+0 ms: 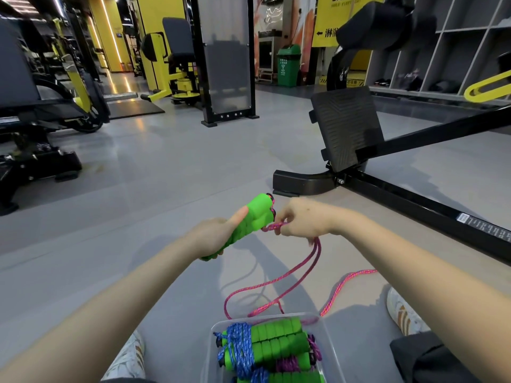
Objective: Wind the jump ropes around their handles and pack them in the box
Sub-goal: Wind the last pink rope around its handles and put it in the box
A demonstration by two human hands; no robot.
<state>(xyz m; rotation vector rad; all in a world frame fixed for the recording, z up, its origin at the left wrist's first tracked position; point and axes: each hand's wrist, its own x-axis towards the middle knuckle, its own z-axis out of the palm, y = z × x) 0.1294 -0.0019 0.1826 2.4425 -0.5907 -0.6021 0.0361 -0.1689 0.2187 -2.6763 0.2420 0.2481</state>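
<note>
My left hand (214,235) grips a pair of green foam handles (250,221) held together, tilted up to the right. My right hand (301,218) pinches the pink rope (297,280) right beside the handles' top ends. The rest of the pink rope hangs down in loops and trails over the grey floor to the right. Below, between my feet, a clear plastic box (218,327) holds wound jump ropes: green handles wrapped in blue rope (239,346) and others wrapped in purple rope (289,364).
A black exercise machine with a ribbed footplate (345,128) and floor bars stands close on the right. More gym machines (41,111) stand at the left and back. My shoes (403,313) flank the box.
</note>
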